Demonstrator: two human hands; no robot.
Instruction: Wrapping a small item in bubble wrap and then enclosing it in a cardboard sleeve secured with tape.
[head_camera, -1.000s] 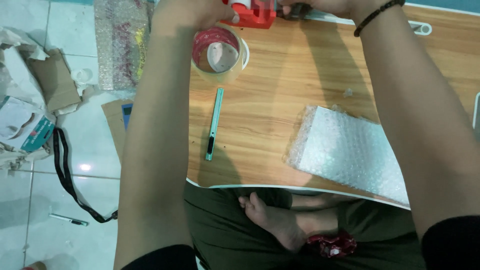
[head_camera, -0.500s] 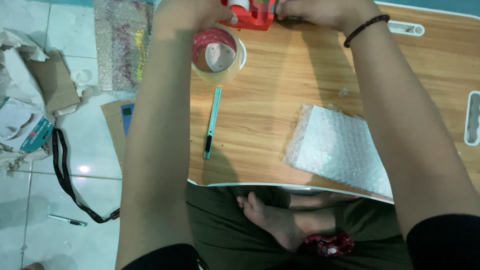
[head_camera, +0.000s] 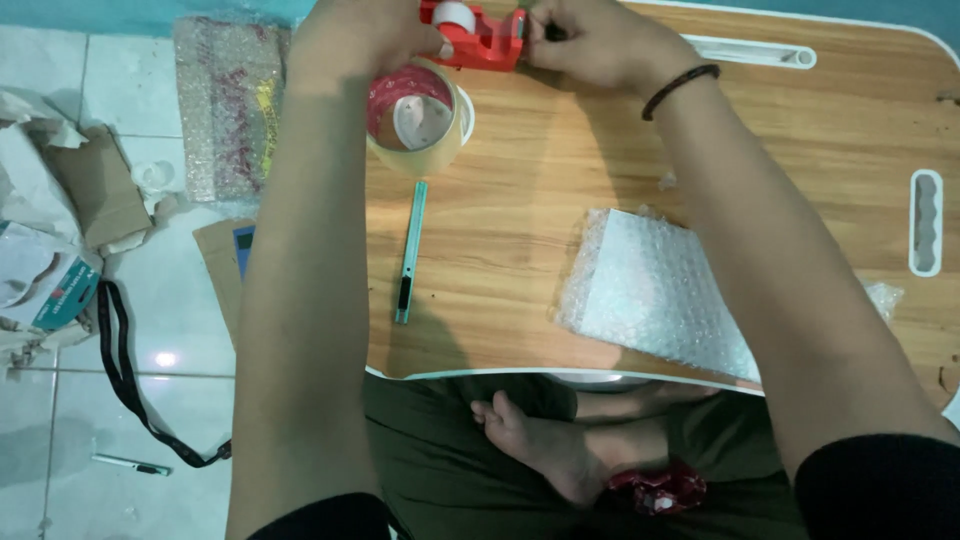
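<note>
Floor (head_camera: 60, 420), left: cardboard scraps (head_camera: 95, 195), black strap (head_camera: 125, 375), bubble-wrapped parcel (head_camera: 225, 105). Wooden worktop (head_camera: 520, 270): clear tape roll (head_camera: 418, 115), teal utility knife (head_camera: 411, 250), bubble-wrap packet (head_camera: 655, 295). Far edge: red tape dispenser (head_camera: 478, 38), left hand (head_camera: 365, 35) grip closed on its left end, right hand (head_camera: 595, 45) grip pinching its right end.

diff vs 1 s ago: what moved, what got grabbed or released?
Little changed. Both hands stay on the red tape dispenser at the table's far edge: left hand, right hand. The view drifted slightly. Tape roll, cutter knife and bubble-wrapped parcel lie where they were.
</note>
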